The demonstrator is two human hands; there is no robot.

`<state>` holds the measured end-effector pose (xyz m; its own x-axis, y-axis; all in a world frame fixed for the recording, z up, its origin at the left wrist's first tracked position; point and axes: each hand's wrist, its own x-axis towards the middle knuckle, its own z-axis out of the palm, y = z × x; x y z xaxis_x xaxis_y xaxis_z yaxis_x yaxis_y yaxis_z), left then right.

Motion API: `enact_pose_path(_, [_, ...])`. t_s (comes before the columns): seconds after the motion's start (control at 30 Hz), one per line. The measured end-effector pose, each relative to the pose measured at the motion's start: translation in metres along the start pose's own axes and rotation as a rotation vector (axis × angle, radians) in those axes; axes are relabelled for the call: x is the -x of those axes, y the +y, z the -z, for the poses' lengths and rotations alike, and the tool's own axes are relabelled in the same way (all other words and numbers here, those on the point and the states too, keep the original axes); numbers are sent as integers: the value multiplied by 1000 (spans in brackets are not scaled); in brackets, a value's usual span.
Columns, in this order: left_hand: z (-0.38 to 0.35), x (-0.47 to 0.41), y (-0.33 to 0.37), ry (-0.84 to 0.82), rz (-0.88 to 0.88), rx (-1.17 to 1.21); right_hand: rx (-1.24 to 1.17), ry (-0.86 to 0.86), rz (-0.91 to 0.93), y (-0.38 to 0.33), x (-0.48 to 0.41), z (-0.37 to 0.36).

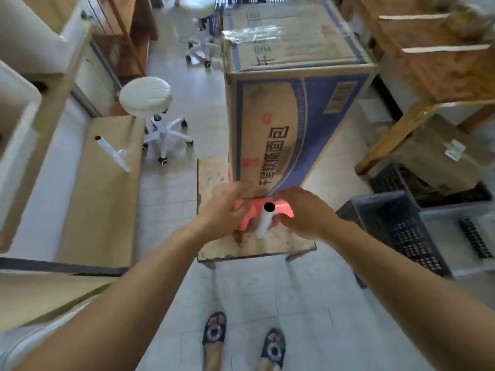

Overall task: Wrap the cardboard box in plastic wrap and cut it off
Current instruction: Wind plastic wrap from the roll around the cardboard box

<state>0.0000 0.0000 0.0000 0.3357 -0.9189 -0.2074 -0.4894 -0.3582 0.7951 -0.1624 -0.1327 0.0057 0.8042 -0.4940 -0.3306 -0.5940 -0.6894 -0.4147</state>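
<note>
A tall cardboard box (270,135) with blue print stands upright on a worn low table (211,178); a band of clear plastic wrap (254,33) crosses its top. A plastic wrap roll (263,223) stands upright at the box's foot, its dark core hole facing me, against a pink object (247,218). My left hand (225,210) is blurred at the pink object's left edge with its fingers curled; what it holds is unclear. My right hand (302,212) hovers just right of the roll's top, fingers loosely bent and not around it.
A second wrap roll (112,153) lies on flat cardboard (99,199) at the left. Two white wheeled stools (146,96) stand left of the box. Dark plastic crates (396,226) sit at the right, a wooden table (442,68) behind them. My feet (241,341) are below the low table.
</note>
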Motion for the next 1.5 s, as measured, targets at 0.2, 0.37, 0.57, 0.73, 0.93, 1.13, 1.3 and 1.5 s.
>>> enact_pose_path(0.2, [-54,-39,-60,-58,69,-35,88,-19,-66,19,-49,-69])
enact_pose_path(0.37, [-81,-51,-88,-107,66,-63,185,24,-64,29,-73,-80])
enact_pose_path(0.57, [-68,-48,-76,-81,14,-64,197,81,-5,21,-55,-53])
enact_pose_path(0.73, [-34,-20,-29,-5,-123,-14,179,255,138,-18,-19,18])
enact_pose_path(0.93, [1,14,14,130,-242,119,201,479,166,-69,13,83])
enact_pose_path(1.13, [6,27,35,273,-255,-2,194,718,152,-112,42,123])
enact_pose_path(1.3, [10,24,64,432,-265,-41,217,844,96,-137,58,144])
enact_pose_path(1.5, [32,27,62,371,-344,-58,254,827,16,-149,69,152])
